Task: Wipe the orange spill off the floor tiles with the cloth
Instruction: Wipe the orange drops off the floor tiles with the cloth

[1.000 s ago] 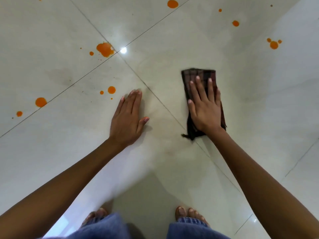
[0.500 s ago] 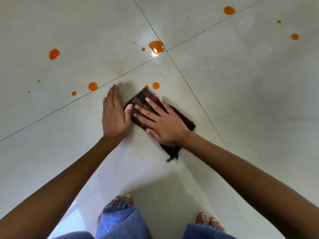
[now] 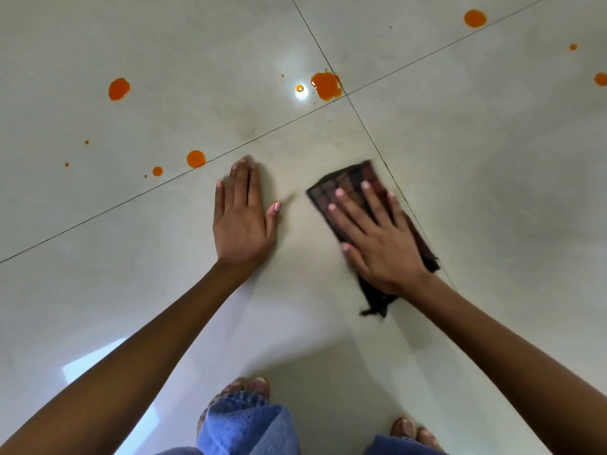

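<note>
A dark checked cloth (image 3: pixel 348 183) lies flat on the pale floor tiles (image 3: pixel 476 192). My right hand (image 3: pixel 377 238) presses down on it with fingers spread. To its left my left hand (image 3: pixel 241 218) rests flat on the tile, fingers together, holding nothing. Orange spill marks dot the floor beyond the hands: a large blot (image 3: pixel 325 86) at the tile joint, a drop (image 3: pixel 196 158) just left of my left fingertips, a smaller drop (image 3: pixel 157 171) and another blot (image 3: pixel 119 89) further left.
More orange drops (image 3: pixel 475 18) lie at the far right, one (image 3: pixel 600 79) at the frame edge. Dark grout lines cross near the big blot. My jeans cuff (image 3: pixel 246 425) and sandalled feet (image 3: pixel 407 428) are at the bottom edge.
The cloth under my right hand has slid right, away from my left hand. The two small drops that lay just beyond the cloth are gone. My left hand stays planted.
</note>
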